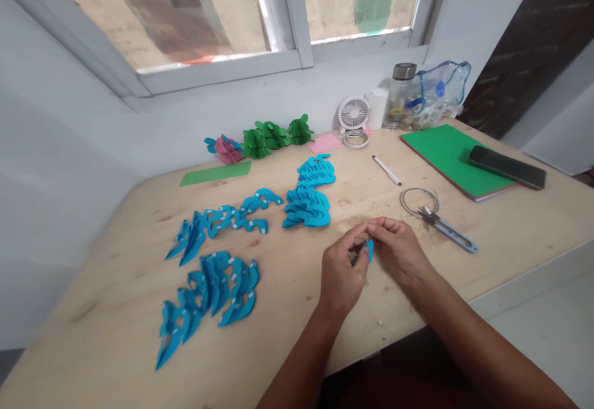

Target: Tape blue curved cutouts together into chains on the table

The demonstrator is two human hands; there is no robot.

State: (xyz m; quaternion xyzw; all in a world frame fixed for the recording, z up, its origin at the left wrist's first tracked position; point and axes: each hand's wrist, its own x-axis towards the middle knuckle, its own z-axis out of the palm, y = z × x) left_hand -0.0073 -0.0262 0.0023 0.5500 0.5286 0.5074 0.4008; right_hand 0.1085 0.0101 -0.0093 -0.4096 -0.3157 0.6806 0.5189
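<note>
My left hand is closed around a small blue paper piece, much of it hidden by the fingers. Right against its fingertips, my right hand is pinched; whatever lies between those fingers is too small to make out. Beyond my hands sit stacks of folded blue paper cut-outs. More blue cut-outs with small white patches stand in a front row and a back row to the left. Near my right hand lie blue-handled snips and a roll of tape.
Along the wall stand green paper shapes, a pink and blue paper flower, a small fan and a glass bottle. A pen, a green folder and a phone lie at right. The table's front edge runs below my hands.
</note>
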